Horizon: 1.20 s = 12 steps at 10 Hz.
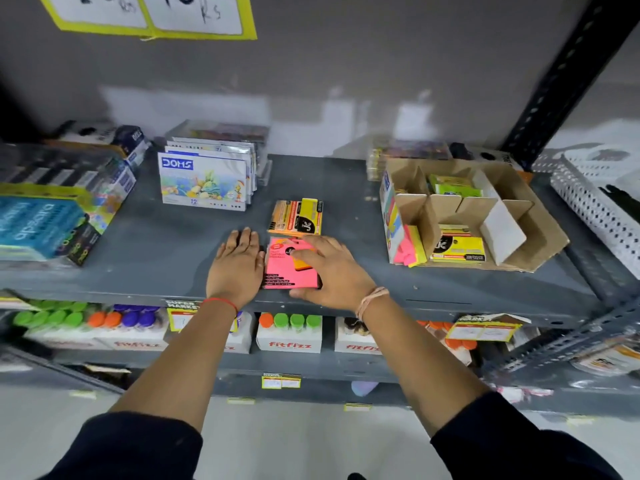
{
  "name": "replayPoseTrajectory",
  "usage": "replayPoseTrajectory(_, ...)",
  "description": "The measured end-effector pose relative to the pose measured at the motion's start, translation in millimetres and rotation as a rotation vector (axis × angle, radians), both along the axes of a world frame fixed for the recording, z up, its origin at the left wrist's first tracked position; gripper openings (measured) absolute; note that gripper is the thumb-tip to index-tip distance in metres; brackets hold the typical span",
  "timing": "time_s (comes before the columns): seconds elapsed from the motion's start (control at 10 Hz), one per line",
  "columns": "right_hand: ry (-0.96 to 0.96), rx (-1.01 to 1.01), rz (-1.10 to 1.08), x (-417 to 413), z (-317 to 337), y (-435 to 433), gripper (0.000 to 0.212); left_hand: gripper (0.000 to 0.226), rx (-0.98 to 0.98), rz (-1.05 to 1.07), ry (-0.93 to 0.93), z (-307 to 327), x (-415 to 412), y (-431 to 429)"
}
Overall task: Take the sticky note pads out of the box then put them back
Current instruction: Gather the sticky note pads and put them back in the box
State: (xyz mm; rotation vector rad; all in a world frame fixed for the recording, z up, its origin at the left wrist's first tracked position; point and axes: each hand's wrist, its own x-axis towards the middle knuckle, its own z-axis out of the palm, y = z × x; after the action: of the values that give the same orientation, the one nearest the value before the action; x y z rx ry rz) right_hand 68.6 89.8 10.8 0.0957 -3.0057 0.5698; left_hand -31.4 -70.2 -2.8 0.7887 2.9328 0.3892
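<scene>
right hand (329, 268) on pink pad (290, 271), box (540, 216) aside

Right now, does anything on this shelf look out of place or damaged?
Yes. Two sticky note pads, the pink pad and the orange and yellow pad, lie loose on the shelf, outside the cardboard box. The box looks worn: its dividers lean askew and several compartments stand empty.

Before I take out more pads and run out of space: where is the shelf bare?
Bare shelf lies between the orange pad and the box, and left of the left hand up to the DOMS packs. The front middle is crowded: both hands and the pink pad under the right hand.
</scene>
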Motion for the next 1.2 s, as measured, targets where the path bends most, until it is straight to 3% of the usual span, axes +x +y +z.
replayPoseTrajectory(0.5,-0.144,-0.043,-0.070,-10,24,1,0.071,0.050,0.020,0.013,-0.005,-1,0,-1)
replayPoseTrajectory(0.8,-0.001,-0.120,-0.209,24,32,-1,0.064,0.048,0.183,-0.005,0.000,6,27,7)
replayPoseTrajectory(1.0,0.259,-0.205,-0.449,52,75,30,0.061,0.048,0.312,-0.144,-0.029,9,68,54)
replayPoseTrajectory(1.2,0.423,-0.250,-0.907,82,90,89,0.056,0.048,0.114,-0.201,0.053,-3,82,82)
